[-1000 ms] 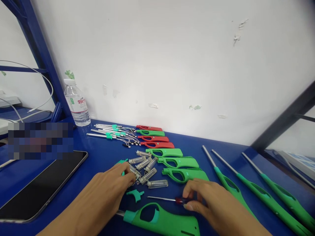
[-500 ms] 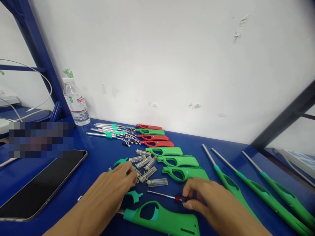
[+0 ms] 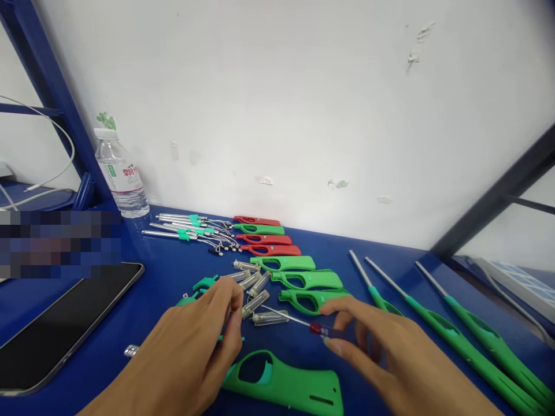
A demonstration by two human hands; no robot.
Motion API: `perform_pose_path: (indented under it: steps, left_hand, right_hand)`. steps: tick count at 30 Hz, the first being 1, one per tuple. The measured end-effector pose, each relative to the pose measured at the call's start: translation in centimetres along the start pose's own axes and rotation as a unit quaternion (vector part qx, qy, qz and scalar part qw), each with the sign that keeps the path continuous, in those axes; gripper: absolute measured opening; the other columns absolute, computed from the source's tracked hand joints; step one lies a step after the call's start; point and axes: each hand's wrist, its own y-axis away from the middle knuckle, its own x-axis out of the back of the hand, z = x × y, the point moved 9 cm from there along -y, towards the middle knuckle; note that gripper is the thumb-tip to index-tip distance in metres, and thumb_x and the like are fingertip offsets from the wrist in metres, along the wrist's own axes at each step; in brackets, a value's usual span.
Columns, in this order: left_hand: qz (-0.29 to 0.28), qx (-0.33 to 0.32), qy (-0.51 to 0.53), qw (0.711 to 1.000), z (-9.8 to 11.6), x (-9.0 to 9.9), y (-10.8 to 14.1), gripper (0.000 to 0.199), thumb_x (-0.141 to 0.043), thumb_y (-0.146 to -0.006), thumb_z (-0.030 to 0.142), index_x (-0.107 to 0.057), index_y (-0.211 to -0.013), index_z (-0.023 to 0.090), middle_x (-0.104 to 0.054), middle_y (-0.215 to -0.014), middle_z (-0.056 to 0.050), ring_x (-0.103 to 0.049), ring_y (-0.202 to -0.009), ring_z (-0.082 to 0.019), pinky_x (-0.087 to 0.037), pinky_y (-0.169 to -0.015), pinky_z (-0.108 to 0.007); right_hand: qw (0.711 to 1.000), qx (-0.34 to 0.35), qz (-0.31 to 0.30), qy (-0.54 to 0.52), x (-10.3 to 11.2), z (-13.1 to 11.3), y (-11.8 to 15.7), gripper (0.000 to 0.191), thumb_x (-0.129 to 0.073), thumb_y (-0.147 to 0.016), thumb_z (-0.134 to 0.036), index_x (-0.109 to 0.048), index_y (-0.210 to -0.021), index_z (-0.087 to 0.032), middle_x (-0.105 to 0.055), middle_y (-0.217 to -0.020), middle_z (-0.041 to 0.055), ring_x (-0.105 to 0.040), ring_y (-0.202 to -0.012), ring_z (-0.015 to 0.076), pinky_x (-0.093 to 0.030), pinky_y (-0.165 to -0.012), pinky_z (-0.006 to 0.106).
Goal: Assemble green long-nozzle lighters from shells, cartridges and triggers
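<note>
A screwdriver (image 3: pixel 318 329) with a dark red handle is held in the fingers of my right hand (image 3: pixel 373 341), its thin shaft pointing left over a clear fuel tank (image 3: pixel 269 318). My left hand (image 3: pixel 203 335) has its fingers pressed together beside the clear tanks; anything in them is hidden. Teal parts (image 3: pixel 204 283) lie just behind that hand, and another teal piece is mostly covered by it. In front, between the hands, a green lighter body (image 3: pixel 299 384) lies on the blue table (image 3: pixel 186 267).
Red and green handle shells (image 3: pixel 306 279) form a column behind the hands. Metal tubes with wires (image 3: pixel 173 233) lie at back left, near a water bottle (image 3: pixel 124 179) and a phone (image 3: pixel 65 323). Long green lighters (image 3: pixel 466 341) lie on the right.
My right hand has raised the screwdriver slightly off the table. My left hand has moved toward me, over the nearby teal piece, and its fingers have drawn together. The view has shifted a little.
</note>
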Motion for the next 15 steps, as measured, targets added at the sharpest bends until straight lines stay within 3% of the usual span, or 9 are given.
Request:
perform_pose_path:
  steps: [2,6,9,15]
  left_hand:
    - [0.003,0.018,0.043,0.999,-0.1,0.2,0.0,0.026,-0.033,-0.115,0.03,-0.048,-0.094,0.028,-0.062,-0.072,0.006,-0.059,-0.057,-0.017,-0.039,-0.059,-0.032]
    - [-0.007,0.073,0.162,0.984,-0.2,0.1,-0.4,0.034,-0.043,-0.113,0.044,-0.053,-0.084,0.027,-0.057,-0.064,0.006,-0.051,-0.053,-0.015,-0.037,-0.052,-0.027]
    - [-0.011,0.116,0.249,0.961,-0.3,0.0,-0.7,0.038,-0.059,-0.105,0.054,-0.064,-0.08,0.026,-0.057,-0.061,0.005,-0.053,-0.052,-0.014,-0.037,-0.049,-0.024]
    - [-0.001,0.17,0.344,0.923,-0.6,0.3,-0.4,0.037,-0.074,-0.094,0.06,-0.082,-0.09,0.024,-0.068,-0.06,0.0,-0.061,-0.052,-0.017,-0.046,-0.047,-0.023]
  right_hand:
    - [0.998,0.02,0.049,-0.017,1.3,-1.3,0.2,0.024,-0.071,-0.1,-0.036,-0.079,-0.122,-0.041,-0.083,-0.095,-0.0059,-0.075,-0.066,0.0161,-0.058,-0.061,0.025]
    - [0.99,0.081,0.105,-0.056,3.3,-3.4,0.6,0.011,-0.075,-0.101,-0.036,-0.084,-0.108,-0.038,-0.083,-0.097,-0.0049,-0.077,-0.07,0.0152,-0.064,-0.063,0.022]
    - [0.972,0.117,0.189,-0.082,5.2,-4.3,1.1,0.008,-0.078,-0.101,-0.037,-0.084,-0.105,-0.036,-0.084,-0.098,-0.0031,-0.079,-0.073,0.017,-0.067,-0.068,0.023]
    - [0.928,0.085,0.334,-0.143,6.9,-4.6,2.8,0.003,-0.082,-0.097,-0.04,-0.085,-0.099,-0.039,-0.082,-0.092,-0.0048,-0.078,-0.078,0.0173,-0.066,-0.067,0.02]
